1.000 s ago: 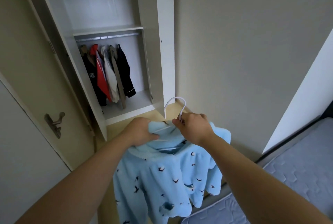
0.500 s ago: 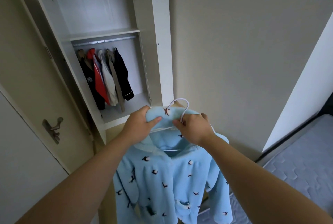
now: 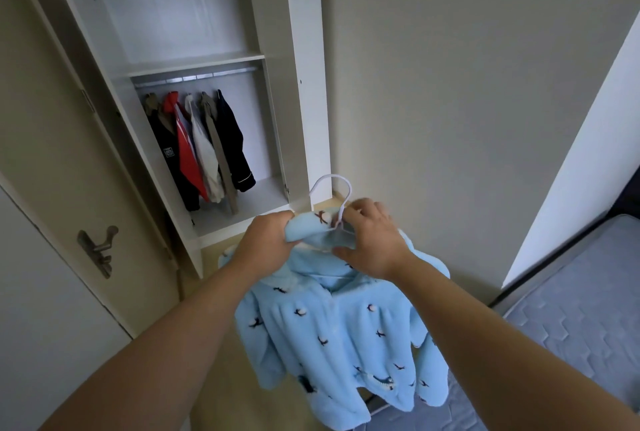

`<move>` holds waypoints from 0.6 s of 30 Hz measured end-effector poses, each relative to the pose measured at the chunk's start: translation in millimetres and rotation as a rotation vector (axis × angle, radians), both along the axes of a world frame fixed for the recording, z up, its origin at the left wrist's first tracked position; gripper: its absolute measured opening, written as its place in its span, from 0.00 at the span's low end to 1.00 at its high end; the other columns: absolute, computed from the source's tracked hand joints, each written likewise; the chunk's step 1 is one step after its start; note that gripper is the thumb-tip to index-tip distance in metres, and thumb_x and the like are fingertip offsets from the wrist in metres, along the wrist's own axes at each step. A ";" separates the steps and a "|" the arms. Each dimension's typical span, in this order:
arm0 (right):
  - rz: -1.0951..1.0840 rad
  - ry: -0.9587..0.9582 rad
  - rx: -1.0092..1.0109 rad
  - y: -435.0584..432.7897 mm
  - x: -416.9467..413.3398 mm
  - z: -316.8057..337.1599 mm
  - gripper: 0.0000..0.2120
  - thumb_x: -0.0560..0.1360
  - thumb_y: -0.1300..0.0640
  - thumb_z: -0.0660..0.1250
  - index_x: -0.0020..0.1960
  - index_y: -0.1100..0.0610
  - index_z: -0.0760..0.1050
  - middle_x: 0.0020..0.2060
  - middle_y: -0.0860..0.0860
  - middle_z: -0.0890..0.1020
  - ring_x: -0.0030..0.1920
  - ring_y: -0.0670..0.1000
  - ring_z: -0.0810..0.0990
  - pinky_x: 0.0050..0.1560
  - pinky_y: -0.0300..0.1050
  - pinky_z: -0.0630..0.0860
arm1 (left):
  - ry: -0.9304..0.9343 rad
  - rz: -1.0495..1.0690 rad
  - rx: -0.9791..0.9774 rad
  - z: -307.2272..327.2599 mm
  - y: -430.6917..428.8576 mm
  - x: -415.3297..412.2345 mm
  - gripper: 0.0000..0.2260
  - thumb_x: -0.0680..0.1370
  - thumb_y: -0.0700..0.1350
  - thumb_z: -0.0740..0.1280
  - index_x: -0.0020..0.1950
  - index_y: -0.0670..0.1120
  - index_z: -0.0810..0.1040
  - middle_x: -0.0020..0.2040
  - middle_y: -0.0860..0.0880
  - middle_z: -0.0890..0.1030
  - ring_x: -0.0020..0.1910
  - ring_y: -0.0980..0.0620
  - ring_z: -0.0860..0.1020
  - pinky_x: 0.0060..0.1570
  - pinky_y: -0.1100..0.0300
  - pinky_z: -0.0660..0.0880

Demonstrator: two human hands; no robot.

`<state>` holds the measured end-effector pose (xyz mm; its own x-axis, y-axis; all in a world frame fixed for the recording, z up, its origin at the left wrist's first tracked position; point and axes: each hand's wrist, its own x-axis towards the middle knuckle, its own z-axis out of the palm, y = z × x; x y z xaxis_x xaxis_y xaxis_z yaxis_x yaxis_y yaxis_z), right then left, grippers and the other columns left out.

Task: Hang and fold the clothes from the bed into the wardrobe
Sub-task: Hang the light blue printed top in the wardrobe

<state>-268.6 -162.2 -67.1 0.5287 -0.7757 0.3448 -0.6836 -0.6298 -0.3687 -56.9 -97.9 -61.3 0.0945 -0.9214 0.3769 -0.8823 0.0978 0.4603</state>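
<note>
At the frame centre, the blue fleece top (image 3: 332, 330) is gripped at its collar by the left hand (image 3: 268, 240), while the white hanger (image 3: 332, 188) is pinched by the right hand (image 3: 372, 240), probably so it can be seated inside.

Rail (image 3: 194, 77) has open room on the right, past the dark jacket (image 3: 232, 143); the five hung garments crowd its left. Both wardrobe doors (image 3: 304, 84) stand open, so nothing blocks my way in. Upper shelf (image 3: 194, 61) is bare too.
</note>
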 end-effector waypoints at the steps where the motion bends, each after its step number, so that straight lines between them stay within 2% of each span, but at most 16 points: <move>1: -0.010 0.011 0.038 -2.5 -3.8 1.1 0.31 0.67 0.54 0.74 0.67 0.49 0.68 0.65 0.53 0.67 0.62 0.57 0.66 0.66 0.51 0.66 | 0.003 -0.005 -0.022 2.0 -0.2 1.0 0.16 0.73 0.44 0.76 0.36 0.54 0.69 0.33 0.54 0.74 0.37 0.47 0.76 0.34 0.59 0.64; 2: -0.086 0.034 0.094 -6.0 -7.8 2.4 0.40 0.65 0.57 0.73 0.73 0.47 0.61 0.69 0.54 0.61 0.66 0.58 0.63 0.69 0.52 0.65 | 0.000 -0.012 -0.047 3.8 -0.2 2.5 0.18 0.73 0.43 0.76 0.34 0.55 0.67 0.32 0.56 0.73 0.35 0.48 0.75 0.32 0.60 0.63; 3: -0.190 0.079 0.146 -9.5 -10.8 2.7 0.43 0.65 0.58 0.72 0.75 0.45 0.55 0.71 0.54 0.58 0.68 0.60 0.61 0.69 0.53 0.64 | -0.009 -0.018 -0.071 5.9 -0.3 4.1 0.21 0.73 0.42 0.76 0.33 0.56 0.66 0.30 0.57 0.71 0.34 0.49 0.74 0.31 0.63 0.62; 4: -0.284 0.157 0.203 -13.0 -13.8 2.7 0.42 0.67 0.56 0.71 0.75 0.45 0.54 0.71 0.56 0.59 0.68 0.61 0.62 0.68 0.54 0.65 | -0.019 -0.023 -0.089 7.7 -0.3 5.7 0.23 0.73 0.41 0.76 0.32 0.58 0.64 0.30 0.58 0.70 0.34 0.49 0.73 0.31 0.65 0.62; 6: -0.352 0.301 0.359 -21.7 -17.9 4.4 0.28 0.71 0.52 0.66 0.69 0.52 0.64 0.65 0.57 0.71 0.62 0.60 0.72 0.62 0.53 0.71 | -0.050 -0.035 -0.096 9.3 -1.1 9.2 0.23 0.72 0.39 0.75 0.32 0.58 0.64 0.30 0.58 0.70 0.34 0.49 0.74 0.31 0.63 0.62; 8: -0.297 0.330 0.477 -25.1 -17.8 10.9 0.16 0.74 0.50 0.64 0.59 0.57 0.72 0.58 0.56 0.79 0.50 0.56 0.76 0.53 0.48 0.75 | -0.127 -0.036 -0.027 10.9 -2.5 12.2 0.18 0.72 0.37 0.73 0.35 0.55 0.68 0.33 0.56 0.73 0.38 0.46 0.77 0.34 0.58 0.66; 11: -0.318 0.252 0.419 -29.2 -13.5 14.7 0.14 0.75 0.52 0.63 0.57 0.58 0.74 0.55 0.56 0.79 0.46 0.55 0.74 0.46 0.45 0.71 | -0.321 -0.033 0.168 15.8 -4.8 13.6 0.09 0.73 0.38 0.69 0.40 0.51 0.73 0.41 0.50 0.78 0.44 0.44 0.78 0.42 0.52 0.75; 14: -0.438 0.170 0.207 -19.8 -7.4 11.7 0.16 0.72 0.55 0.62 0.60 0.54 0.70 0.47 0.53 0.70 0.51 0.58 0.75 0.46 0.49 0.67 | -0.429 -0.049 0.272 19.0 -4.2 11.2 0.10 0.71 0.34 0.63 0.44 0.49 0.76 0.46 0.48 0.79 0.48 0.43 0.78 0.47 0.49 0.77; 16: -0.438 0.210 0.071 -16.0 -4.3 4.1 0.14 0.72 0.55 0.62 0.57 0.52 0.67 0.44 0.50 0.68 0.46 0.58 0.74 0.46 0.50 0.64 | -0.445 -0.035 0.234 18.9 -3.7 12.1 0.12 0.70 0.32 0.62 0.46 0.47 0.77 0.48 0.46 0.78 0.49 0.43 0.78 0.48 0.49 0.76; 18: -0.327 0.234 0.193 -16.2 -4.5 0.5 0.12 0.72 0.55 0.63 0.54 0.52 0.65 0.46 0.51 0.74 0.42 0.56 0.72 0.46 0.48 0.67 | -0.351 0.011 0.123 18.2 -2.4 16.4 0.11 0.69 0.30 0.62 0.44 0.45 0.76 0.46 0.44 0.78 0.47 0.40 0.77 0.45 0.50 0.75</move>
<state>-273.1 -178.5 -66.6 0.2912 -0.9535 0.0773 -0.9146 -0.3012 -0.2698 -40.4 -100.3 -43.1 -0.0107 -0.9616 0.2743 -0.9892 0.0503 0.1378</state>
